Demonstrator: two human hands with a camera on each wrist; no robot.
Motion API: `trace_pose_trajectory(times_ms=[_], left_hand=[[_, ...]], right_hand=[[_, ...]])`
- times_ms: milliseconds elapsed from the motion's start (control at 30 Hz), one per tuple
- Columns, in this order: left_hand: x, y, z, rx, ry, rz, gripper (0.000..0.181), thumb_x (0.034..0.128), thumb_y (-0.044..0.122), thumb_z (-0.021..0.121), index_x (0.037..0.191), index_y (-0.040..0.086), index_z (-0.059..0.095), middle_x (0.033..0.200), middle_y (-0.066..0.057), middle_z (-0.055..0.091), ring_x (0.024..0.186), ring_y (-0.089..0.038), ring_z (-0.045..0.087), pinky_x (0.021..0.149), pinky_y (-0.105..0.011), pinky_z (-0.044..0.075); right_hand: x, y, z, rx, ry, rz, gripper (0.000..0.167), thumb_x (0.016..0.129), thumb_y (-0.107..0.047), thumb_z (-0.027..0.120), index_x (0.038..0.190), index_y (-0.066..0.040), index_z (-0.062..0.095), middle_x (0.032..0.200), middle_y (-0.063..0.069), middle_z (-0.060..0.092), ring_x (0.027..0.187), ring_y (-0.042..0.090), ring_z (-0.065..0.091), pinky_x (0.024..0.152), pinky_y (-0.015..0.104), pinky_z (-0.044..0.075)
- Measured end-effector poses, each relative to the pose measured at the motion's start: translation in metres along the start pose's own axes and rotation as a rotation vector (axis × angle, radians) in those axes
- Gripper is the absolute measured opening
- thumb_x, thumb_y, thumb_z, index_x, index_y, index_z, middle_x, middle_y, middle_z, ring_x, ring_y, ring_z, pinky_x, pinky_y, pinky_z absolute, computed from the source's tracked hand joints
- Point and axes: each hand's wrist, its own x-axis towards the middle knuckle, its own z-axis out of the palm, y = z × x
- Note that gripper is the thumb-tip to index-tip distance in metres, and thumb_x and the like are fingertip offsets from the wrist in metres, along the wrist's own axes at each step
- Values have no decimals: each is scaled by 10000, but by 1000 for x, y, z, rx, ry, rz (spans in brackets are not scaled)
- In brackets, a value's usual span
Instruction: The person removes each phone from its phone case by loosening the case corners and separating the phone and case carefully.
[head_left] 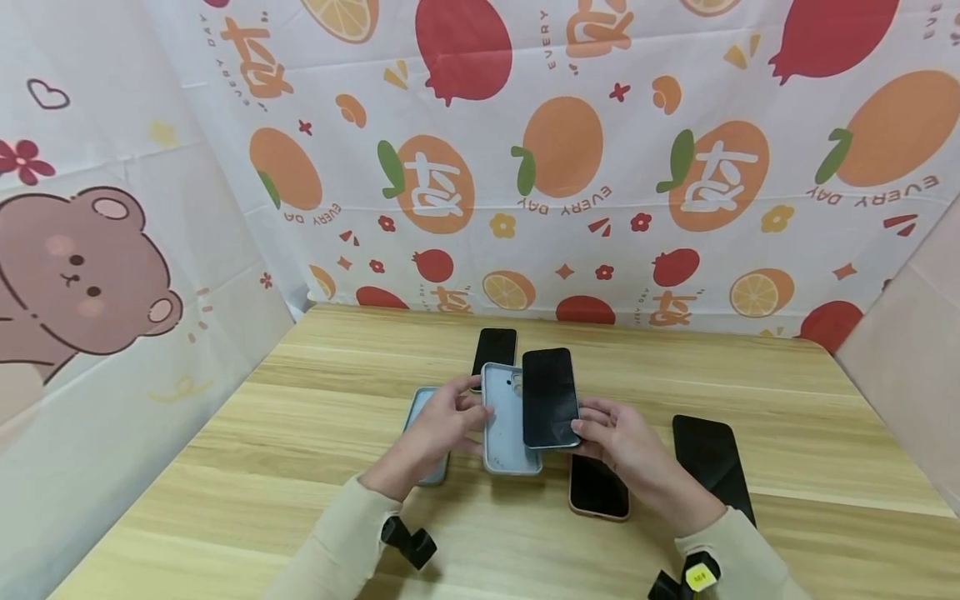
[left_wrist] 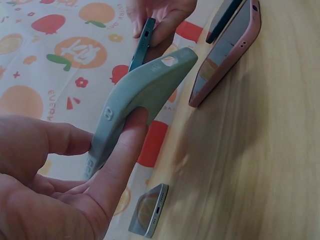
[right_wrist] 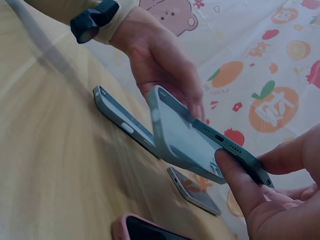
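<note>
My left hand [head_left: 442, 419] pinches a light blue phone case [head_left: 504, 429] by its left edge, its hollow inside facing me and raised over the table. The camera cutout shows near its top. Between the thumb and fingers of my right hand [head_left: 618, 433] is a bare black-screened phone [head_left: 550, 398], gripped at its lower right edge. This phone overlaps the right part of the case but is not seated in it. In the right wrist view the phone's bottom edge [right_wrist: 220, 137] with its port shows beside the case [right_wrist: 177, 132].
On the wooden table [head_left: 337, 358] lie a blue case [head_left: 422, 406] left of the held case, a dark phone [head_left: 495, 346] behind it, a phone in a pink case [head_left: 598, 490] below my right hand, and a larger black phone [head_left: 712, 462] at right. A fruit-print cloth [head_left: 487, 208] hangs behind.
</note>
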Motion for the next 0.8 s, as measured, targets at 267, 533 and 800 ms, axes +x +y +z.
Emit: trace_pose_trajectory(times_ms=[267,533,800], left_hand=[[-2,-7,-4,0,-35,-19,588,970,58,532,1517,31,319,1274,-228,605,974,-224,674,669,-391,614],[-4,-11,-6,33,-83,-24,589,986,87,577,1512,25,321,1198,-208,644,920,-225,706,683,-371,618],[-4,-15,-4,56,-126,-19,578,989,83,578,1503,17,323,1116,-179,655,914,-211,696,700,-369,619]], right_hand=[[17,-1,-14,-13,50,-1,558,1026,-70,489,1499,100,245,1499,300,406,1150,146,624,928,280,556],[37,-1,-24,-46,73,12,539,1031,-63,466,1497,106,255,1494,305,410,1137,161,631,913,267,560],[57,-1,-28,-76,70,24,521,1036,-56,450,1495,107,266,1479,310,428,1221,263,593,949,317,544]])
